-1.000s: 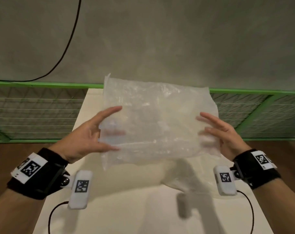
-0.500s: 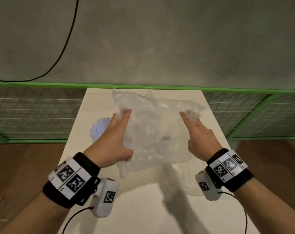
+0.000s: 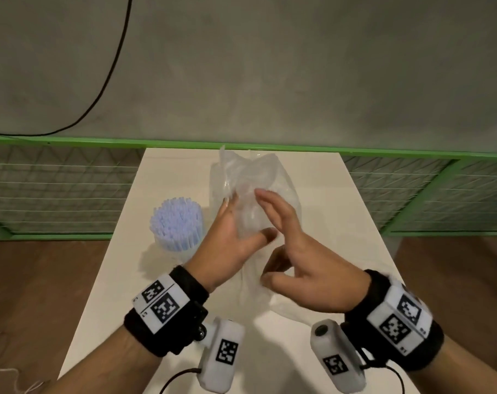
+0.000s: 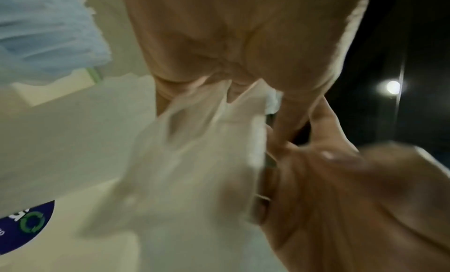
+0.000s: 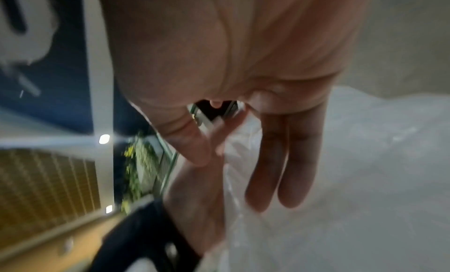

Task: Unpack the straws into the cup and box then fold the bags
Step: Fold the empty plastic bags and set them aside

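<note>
Bag [image 3: 250, 189]: gathered narrower than half a second ago, held upright over the table [image 3: 327, 223]
Left hand [image 3: 230, 240]: bag gripped, thumb across its front
Right hand [image 3: 298, 251]: brought inward, fingers straight against the bag
Straws [image 3: 176, 220]: uncovered now, bundled left of the bag

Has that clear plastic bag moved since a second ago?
Yes. The plastic bag was spread wide, rising above the green rail; now it is gathered narrow between both hands, below the rail.

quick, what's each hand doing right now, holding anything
Left hand: holds the clear plastic bag, thumb and fingers closed on it.
Right hand: open, fingers straight against the bag, gripping nothing.
</note>
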